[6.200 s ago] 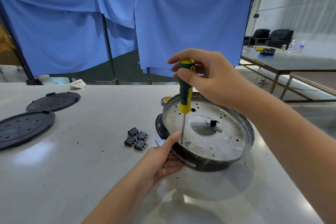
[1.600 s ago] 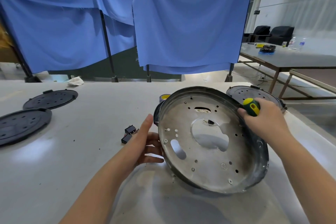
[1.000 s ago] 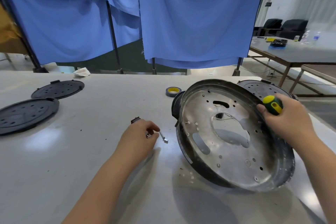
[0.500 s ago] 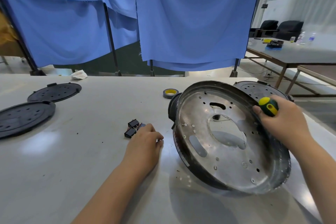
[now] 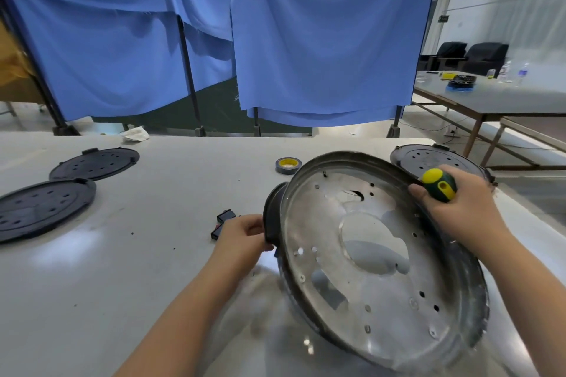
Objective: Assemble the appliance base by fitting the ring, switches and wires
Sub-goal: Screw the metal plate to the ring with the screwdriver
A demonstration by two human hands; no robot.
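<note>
Right hand, at centre right of the frame, curls round a green-and-yellow screwdriver handle while its fingers also bear on the upper right rim of the appliance base. Left hand, centre frame, has fingers curled against the black protruding part on the base's left edge; whether it pinches anything small there cannot be told. Base is a round metal pan, tilted up on its lower edge, perforated inner face toward the camera, resting on the grey table. Black switches lie on the table just left of the left hand. Roll of tape sits beyond the base. Two black round covers at left; another behind the right hand. Blue curtains across the upper frame.
</note>
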